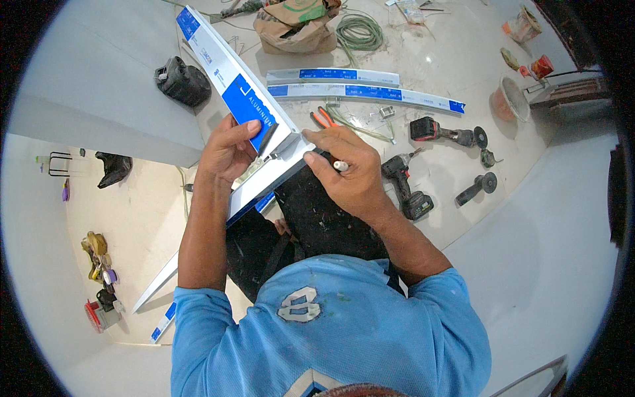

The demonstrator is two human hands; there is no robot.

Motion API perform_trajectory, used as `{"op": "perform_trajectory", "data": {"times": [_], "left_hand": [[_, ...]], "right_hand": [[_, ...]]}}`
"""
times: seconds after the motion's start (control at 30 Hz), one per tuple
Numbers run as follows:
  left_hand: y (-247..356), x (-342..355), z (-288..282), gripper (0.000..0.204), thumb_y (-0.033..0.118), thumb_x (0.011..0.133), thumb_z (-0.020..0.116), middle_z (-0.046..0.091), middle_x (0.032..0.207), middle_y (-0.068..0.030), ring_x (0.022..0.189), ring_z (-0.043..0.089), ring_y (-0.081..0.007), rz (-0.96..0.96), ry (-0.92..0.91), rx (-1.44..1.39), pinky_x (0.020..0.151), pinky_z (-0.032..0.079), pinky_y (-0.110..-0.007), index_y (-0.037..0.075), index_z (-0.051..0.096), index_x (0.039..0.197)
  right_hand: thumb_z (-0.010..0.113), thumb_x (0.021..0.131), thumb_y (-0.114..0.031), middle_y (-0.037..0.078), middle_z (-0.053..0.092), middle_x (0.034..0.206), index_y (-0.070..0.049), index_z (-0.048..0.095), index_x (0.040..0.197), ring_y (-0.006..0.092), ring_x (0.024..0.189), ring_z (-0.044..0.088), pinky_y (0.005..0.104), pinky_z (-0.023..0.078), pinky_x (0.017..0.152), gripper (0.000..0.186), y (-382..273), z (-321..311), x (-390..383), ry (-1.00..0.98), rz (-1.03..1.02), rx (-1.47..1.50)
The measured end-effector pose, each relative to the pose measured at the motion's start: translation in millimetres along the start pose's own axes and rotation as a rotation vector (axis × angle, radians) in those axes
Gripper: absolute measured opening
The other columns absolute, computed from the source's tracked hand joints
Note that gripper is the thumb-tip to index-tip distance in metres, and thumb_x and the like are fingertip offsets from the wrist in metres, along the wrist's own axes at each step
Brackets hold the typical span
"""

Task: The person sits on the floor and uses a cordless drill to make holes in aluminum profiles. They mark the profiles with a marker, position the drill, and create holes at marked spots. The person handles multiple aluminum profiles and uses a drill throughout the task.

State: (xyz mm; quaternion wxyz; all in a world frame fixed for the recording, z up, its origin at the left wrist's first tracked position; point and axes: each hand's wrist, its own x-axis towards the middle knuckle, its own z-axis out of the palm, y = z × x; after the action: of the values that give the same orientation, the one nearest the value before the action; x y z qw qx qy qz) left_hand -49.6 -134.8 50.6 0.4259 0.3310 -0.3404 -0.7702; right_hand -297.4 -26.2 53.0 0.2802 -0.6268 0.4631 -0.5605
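Observation:
Over my lap, a long aluminium profile in blue and white film slants up to the left. It meets a second aluminium profile at a corner. My left hand is closed round the first profile near that corner, thumb on the blue film. A thin dark strip and a small metal piece lie beside the thumb. My right hand is closed, thumb and forefinger at the corner's right edge. A white pen-like stick pokes out between its fingers; its other end is hidden.
Beyond the corner lie orange-handled pliers and more filmed profiles. To the right are a cordless drill and two angle grinders. A paper sack, coiled hose and black jerrycan stand farther off.

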Motion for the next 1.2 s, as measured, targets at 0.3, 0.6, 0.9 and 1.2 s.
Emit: {"op": "perform_trajectory", "data": {"times": [0.3, 0.6, 0.9, 1.2], "left_hand": [[6, 2, 3, 0.055, 0.009, 0.087, 0.089, 0.080, 0.118, -0.0142, 0.105, 0.079, -0.0238, 0.027, -0.021, 0.082, 0.099, 0.064, -0.042, -0.003, 0.063, 0.133], [9, -3, 10, 0.051, 0.008, 0.087, 0.088, 0.079, 0.117, -0.0136, 0.104, 0.079, -0.0225, 0.018, 0.028, 0.123, 0.096, 0.064, -0.041, -0.002, 0.064, 0.131], [8, -3, 20, 0.052, 0.009, 0.089, 0.086, 0.079, 0.118, -0.0136, 0.103, 0.078, -0.0228, 0.015, 0.034, 0.078, 0.099, 0.062, -0.040, -0.003, 0.062, 0.133], [5, 5, 9, 0.058, 0.013, 0.085, 0.090, 0.078, 0.118, -0.0118, 0.105, 0.076, -0.0202, 0.005, -0.027, 0.142, 0.095, 0.062, -0.035, -0.002, 0.062, 0.134]], "right_hand": [[0.080, 0.096, -0.004, 0.021, 0.077, 0.117, 0.006, 0.074, 0.135, 0.0254, 0.105, 0.076, 0.0350, 0.058, 0.092, 0.041, -1, 12, -12, 0.025, 0.105, 0.004], [0.080, 0.095, -0.003, 0.019, 0.077, 0.115, 0.006, 0.074, 0.135, 0.0217, 0.100, 0.074, 0.0316, 0.058, 0.086, 0.042, 0, 13, -11, 0.023, 0.122, 0.065], [0.080, 0.094, -0.002, 0.021, 0.078, 0.116, 0.006, 0.074, 0.134, 0.0254, 0.105, 0.076, 0.0354, 0.059, 0.092, 0.041, -5, 14, -11, 0.037, 0.070, -0.008], [0.082, 0.091, -0.004, 0.022, 0.076, 0.111, 0.004, 0.074, 0.133, 0.0343, 0.097, 0.077, 0.0399, 0.061, 0.081, 0.044, -3, 14, -12, 0.041, 0.007, -0.081]]}}
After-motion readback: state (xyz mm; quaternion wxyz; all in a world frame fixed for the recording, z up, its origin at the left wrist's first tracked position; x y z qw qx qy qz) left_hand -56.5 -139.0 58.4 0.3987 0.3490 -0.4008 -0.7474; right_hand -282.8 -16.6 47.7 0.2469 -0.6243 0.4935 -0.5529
